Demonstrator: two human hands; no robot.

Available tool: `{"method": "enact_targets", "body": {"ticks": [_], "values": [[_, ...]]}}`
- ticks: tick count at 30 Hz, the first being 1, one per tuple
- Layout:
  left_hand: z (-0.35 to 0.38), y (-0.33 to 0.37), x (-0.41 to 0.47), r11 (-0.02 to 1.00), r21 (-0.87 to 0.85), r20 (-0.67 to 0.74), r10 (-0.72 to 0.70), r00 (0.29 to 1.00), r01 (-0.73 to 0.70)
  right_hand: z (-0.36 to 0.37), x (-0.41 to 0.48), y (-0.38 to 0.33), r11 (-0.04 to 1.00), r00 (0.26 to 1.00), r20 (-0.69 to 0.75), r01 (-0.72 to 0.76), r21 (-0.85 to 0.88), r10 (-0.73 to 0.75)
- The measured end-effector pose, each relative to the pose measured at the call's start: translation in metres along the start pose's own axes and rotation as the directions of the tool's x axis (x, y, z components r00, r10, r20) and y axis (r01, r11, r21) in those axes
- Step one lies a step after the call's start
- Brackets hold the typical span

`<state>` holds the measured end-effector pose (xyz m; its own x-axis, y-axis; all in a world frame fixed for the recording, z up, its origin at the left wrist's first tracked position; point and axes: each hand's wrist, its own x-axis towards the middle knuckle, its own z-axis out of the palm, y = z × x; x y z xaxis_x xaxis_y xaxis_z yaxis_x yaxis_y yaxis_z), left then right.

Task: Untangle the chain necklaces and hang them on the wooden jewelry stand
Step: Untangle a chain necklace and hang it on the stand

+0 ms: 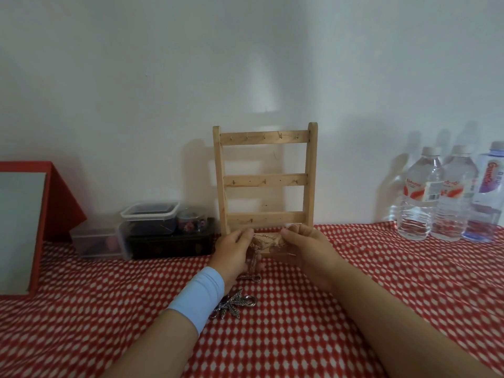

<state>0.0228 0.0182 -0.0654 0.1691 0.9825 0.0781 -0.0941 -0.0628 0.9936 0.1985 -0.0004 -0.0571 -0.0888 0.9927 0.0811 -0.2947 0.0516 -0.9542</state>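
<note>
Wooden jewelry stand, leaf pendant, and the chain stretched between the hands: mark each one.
wooden jewelry stand [266, 180], head view, on its middle rail.
leaf pendant [234, 304], head view, on the leaf's centre.
chain necklace [266, 236], head view, on the strand stretched in front of the stand's base.

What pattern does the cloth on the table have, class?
The tablecloth is red with rows of small white spots; the head view shows it best.
</note>
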Motion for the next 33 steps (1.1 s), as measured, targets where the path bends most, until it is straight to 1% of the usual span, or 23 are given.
{"method": "enact_targets", "body": {"ticks": [2,5,7,8,10,11,12,14,16,17,19,21,22,25,27,29,30,31,32,33], "values": [[0.002,0.001,0.0,0.996,-0.085,0.042,-0.011,0.999,0.015,0.002,-0.001,-0.003,1.0,1.0,0.023,0.002,0.004,-0.003],[0.005,0.006,-0.003,0.971,-0.235,0.113,-0.004,0.994,0.031,0.003,-0.006,-0.006,0.999,0.99,0.134,-0.035,-0.035,0.04],[0.005,0.011,-0.006,0.96,-0.278,0.115,0.007,0.993,0.026,0.0,-0.008,-0.007,0.987,0.975,0.193,-0.089,-0.131,0.114],[0.004,0.013,-0.006,0.962,-0.272,0.102,0.01,0.995,0.018,-0.002,-0.009,-0.006,0.972,0.97,0.203,-0.087,-0.218,0.133],[0.001,0.015,-0.006,0.974,-0.225,0.056,-0.002,0.998,0.015,-0.004,-0.01,-0.004,0.9,0.975,0.179,-0.041,-0.434,0.131],[-0.001,0.015,-0.005,0.985,-0.173,0.033,-0.009,0.999,0.015,-0.003,-0.01,-0.004,0.859,0.982,0.146,-0.027,-0.511,0.118],[-0.003,0.014,-0.005,0.994,-0.105,0.015,-0.008,1.0,0.01,-0.001,-0.01,-0.005,0.84,0.988,0.12,-0.018,-0.542,0.099],[-0.004,0.015,-0.006,1.0,-0.014,0.014,0.027,1.0,-0.027,0.007,-0.006,-0.012,0.87,0.993,0.109,0.016,-0.492,0.044],[-0.003,0.018,-0.007,0.993,0.07,-0.004,0.092,0.996,-0.092,0.012,0.0,-0.024,0.896,0.988,0.15,0.034,-0.444,0.037],[-0.003,0.02,-0.008,0.985,0.121,-0.021,0.129,0.991,-0.125,0.016,0.002,-0.032,0.888,0.981,0.187,0.034,-0.459,0.059],[-0.003,0.023,-0.006,0.971,0.179,-0.032,0.167,0.985,-0.159,0.023,0.008,-0.05,0.82,0.963,0.251,0.063,-0.57,0.101],[-0.005,0.027,-0.005,0.973,0.186,-0.052,0.147,0.988,-0.135,0.029,0.017,-0.064,0.696,0.963,0.256,0.124,-0.707,0.087],[-0.007,0.027,-0.004,0.974,0.19,-0.057,0.133,0.99,-0.12,0.03,0.022,-0.069,0.653,0.964,0.255,0.148,-0.742,0.071],[-0.016,0.027,0.0,0.984,0.171,-0.026,0.062,0.998,-0.057,0.031,0.035,-0.076,0.599,0.957,0.276,0.168,-0.783,0.093],[-0.022,0.031,0.001,0.998,0.069,0.06,-0.001,0.998,-0.003,0.033,0.039,-0.073,0.613,0.948,0.291,0.155,-0.774,0.128],[-0.027,0.037,0.001,1.0,-0.025,0.124,-0.012,0.992,0.016,0.034,0.039,-0.066,0.714,0.93,0.323,0.104,-0.692,0.177],[-0.028,0.04,0.002,1.0,-0.018,0.131,-0.006,0.991,0.008,0.033,0.04,-0.063,0.77,0.917,0.344,0.067,-0.634,0.204],[-0.03,0.043,0.003,1.0,0.022,0.127,-0.005,0.992,0.002,0.033,0.04,-0.061,0.8,0.908,0.359,0.047,-0.599,0.216],[-0.031,0.046,0.004,0.994,0.109,0.11,-0.004,0.994,-0.008,0.033,0.04,-0.06,0.798,0.91,0.359,0.055,-0.6,0.207],[-0.031,0.051,0.005,0.972,0.234,0.079,0.003,0.997,-0.021,0.033,0.041,-0.06,0.776,0.917,0.352,0.083,-0.625,0.186]]}}
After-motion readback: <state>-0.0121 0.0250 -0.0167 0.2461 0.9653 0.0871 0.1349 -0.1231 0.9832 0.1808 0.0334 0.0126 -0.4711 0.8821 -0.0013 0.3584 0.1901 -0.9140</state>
